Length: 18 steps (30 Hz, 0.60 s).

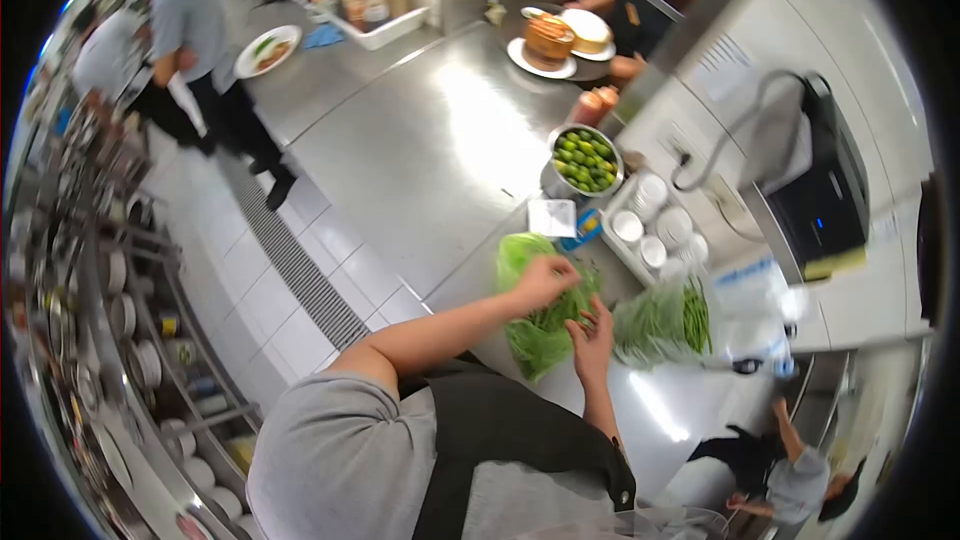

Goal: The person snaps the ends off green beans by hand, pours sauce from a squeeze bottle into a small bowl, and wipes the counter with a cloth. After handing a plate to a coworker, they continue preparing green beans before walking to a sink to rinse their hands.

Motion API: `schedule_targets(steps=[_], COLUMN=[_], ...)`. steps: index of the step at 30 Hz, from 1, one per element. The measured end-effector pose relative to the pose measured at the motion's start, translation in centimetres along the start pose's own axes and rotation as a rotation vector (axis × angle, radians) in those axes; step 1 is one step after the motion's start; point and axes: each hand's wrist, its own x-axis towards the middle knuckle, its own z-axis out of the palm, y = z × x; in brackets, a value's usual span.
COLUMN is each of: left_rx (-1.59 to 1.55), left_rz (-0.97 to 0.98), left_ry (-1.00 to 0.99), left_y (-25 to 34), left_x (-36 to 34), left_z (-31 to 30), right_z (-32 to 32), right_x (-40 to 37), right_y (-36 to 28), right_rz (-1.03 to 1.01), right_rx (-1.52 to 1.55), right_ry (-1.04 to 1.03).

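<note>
A green plastic bag (pixel 530 340) of leafy greens or herbs (pixel 560 314) lies on the steel counter in front of me. Over its upper part is my left hand (pixel 543 283), fingers curled together as if pinching; what they hold, if anything, is too small to make out. My right hand (pixel 591 332) is beside the bag's right edge, thumb and fingers apart, with nothing visible in it. Just right of that hand, a clear plastic bag (pixel 650 328) holds long green beans (pixel 696 315).
Beyond the bags are a pot of limes (pixel 584 160), a white container (pixel 552 218) and a tray of white cups (pixel 655 230). Plates with a bamboo steamer (pixel 549 40) sit at the pass. Co-workers (pixel 205 40) stand at left; another person (pixel 800 480) is at lower right.
</note>
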Motion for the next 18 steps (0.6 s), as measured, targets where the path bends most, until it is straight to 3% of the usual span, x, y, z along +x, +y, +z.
schedule_targets(steps=[1,2,3,5,6,9,10,12,13,15,18], left_rx=[0.065,0.028,-0.009,0.075,0.117,0.094,0.048,-0.034,-0.131,-0.172,-0.404], left_rz=[0.089,0.042,-0.006,0.168,0.254,0.25,0.233,-0.082,-0.057,-0.155,-0.063], left_ry=[-0.016,-0.072,-0.134,-0.134,-0.141,-0.116,-0.055,0.076,0.138,0.467,0.747], left_y=[-0.5,0.1,0.8,0.2,-0.1,0.6,0.7,0.5,-0.8,0.3,-1.4], left_x=[-0.5,-1.5,-2.3,-2.5,-2.4,-0.3,0.9,4.1,6.0,8.9,12.3], left_z=[0.4,0.2,-0.3,-1.8,-2.8,-9.8,-13.4,-22.9,-29.1,-40.7,-58.3], right_z=[0.6,0.7,1.8,3.1,4.2,7.5,8.2,9.9,10.4,10.6,10.1], right_x=[0.6,1.2,1.8,3.0,3.2,5.0,5.4,6.8,7.3,8.7,8.7], right_y=[-0.1,-0.5,-2.3,-5.5,-5.5,-1.9,-1.6,-2.0,-1.6,-0.4,0.3], right_rz=[0.063,0.075,0.026,-0.063,0.011,-0.033,0.014,0.115,0.118,0.144,0.183], right_rx=[0.129,0.166,0.075,-0.128,-0.055,-0.274,-0.284,-0.3,-0.346,-0.399,-0.45], right_ry=[-0.002,-0.115,-0.161,-0.236,-0.257,-0.195,-0.164,-0.083,0.008,0.189,0.42])
